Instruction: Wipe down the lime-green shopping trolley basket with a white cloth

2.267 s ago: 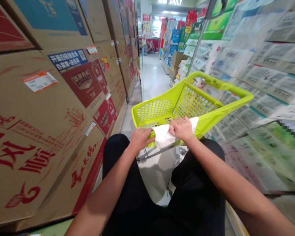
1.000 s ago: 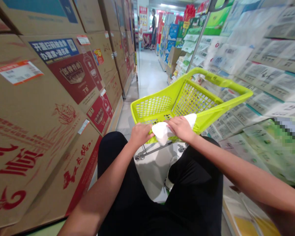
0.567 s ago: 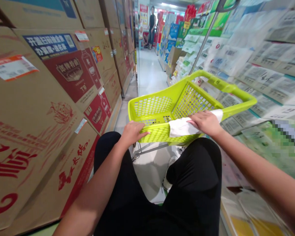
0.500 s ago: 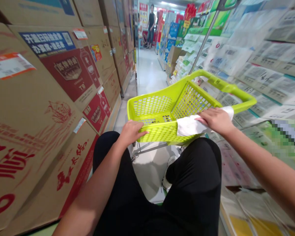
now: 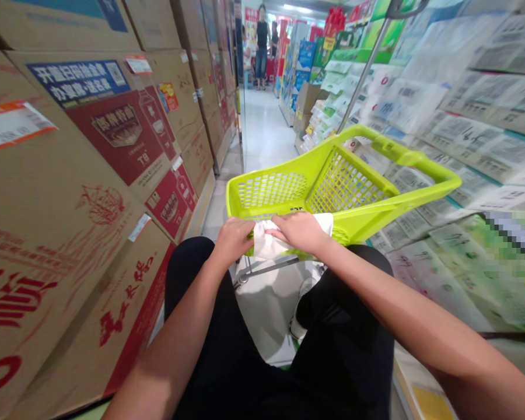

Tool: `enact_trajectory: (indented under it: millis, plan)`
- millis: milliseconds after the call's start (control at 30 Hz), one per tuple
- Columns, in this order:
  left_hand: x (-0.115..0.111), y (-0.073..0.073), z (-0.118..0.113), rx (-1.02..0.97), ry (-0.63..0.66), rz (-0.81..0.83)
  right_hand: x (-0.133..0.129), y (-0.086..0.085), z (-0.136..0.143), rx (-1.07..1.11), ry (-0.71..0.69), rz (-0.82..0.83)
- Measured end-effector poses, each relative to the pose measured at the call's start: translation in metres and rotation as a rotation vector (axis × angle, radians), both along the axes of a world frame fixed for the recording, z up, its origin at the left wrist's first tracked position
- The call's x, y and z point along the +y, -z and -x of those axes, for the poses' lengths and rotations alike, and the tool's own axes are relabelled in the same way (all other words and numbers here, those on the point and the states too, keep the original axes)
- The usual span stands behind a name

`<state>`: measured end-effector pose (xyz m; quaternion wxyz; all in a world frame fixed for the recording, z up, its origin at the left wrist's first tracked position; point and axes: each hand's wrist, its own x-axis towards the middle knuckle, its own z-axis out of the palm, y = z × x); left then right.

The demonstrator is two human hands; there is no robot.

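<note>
A lime-green shopping cart (image 5: 371, 224) with a latticed basket stands across the aisle in front of my knees. My left hand (image 5: 235, 236) grips the basket's near rim at its left end, fingers wrapped over the edge. Close beside it, my right hand (image 5: 300, 230) presses a white cloth (image 5: 266, 244) onto the same rim, with the cloth draped over the basket's outer side. The fingertips of my right hand are bent over the cloth. Inside the basket, the part of the floor that shows holds nothing.
Stacked cardboard boxes (image 5: 109, 134) line the left side. On the right are piles of packaged paper goods (image 5: 472, 134) with handwritten prices. A metal pole (image 5: 363, 76) rises behind the cart. Farther down the aisle stands a person (image 5: 261, 46) in dark clothes.
My right hand has slid left along the rim with the white cloth, from near the handle end to beside my left hand. The left hand stays at the rim. The distant person has shifted slightly.
</note>
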<state>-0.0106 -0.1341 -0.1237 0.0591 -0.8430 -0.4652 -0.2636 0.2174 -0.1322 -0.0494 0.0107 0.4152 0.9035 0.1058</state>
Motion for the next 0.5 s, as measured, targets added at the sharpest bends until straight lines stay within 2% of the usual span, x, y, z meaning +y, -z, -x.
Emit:
enact_trajectory:
  millis: [67, 133, 267, 300, 367, 433, 500]
  plan:
    - [0.003, 0.0, 0.006, 0.002, 0.006, -0.003, 0.003, -0.004, -0.008, -0.016, 0.034, 0.011]
    - [0.006, 0.001, 0.012, 0.006, 0.017, -0.013, 0.007, -0.013, -0.039, -0.061, 0.137, 0.003]
    - [0.012, 0.0, 0.019, -0.011, 0.002, -0.012, 0.014, -0.049, -0.142, -0.165, 0.408, -0.131]
    - [0.012, 0.0, 0.019, -0.016, -0.012, -0.003, 0.015, -0.058, -0.168, -0.165, 0.447, -0.177]
    - [0.012, -0.002, 0.017, -0.02, -0.042, 0.014, 0.014, -0.069, -0.204, -0.134, 0.422, -0.237]
    - [0.011, -0.002, 0.013, -0.016, -0.066, 0.022, 0.011, -0.066, -0.213, -0.074, 0.348, -0.294]
    - [0.009, -0.003, 0.007, 0.001, -0.077, 0.031, 0.006, -0.048, -0.192, 0.012, 0.3, -0.351]
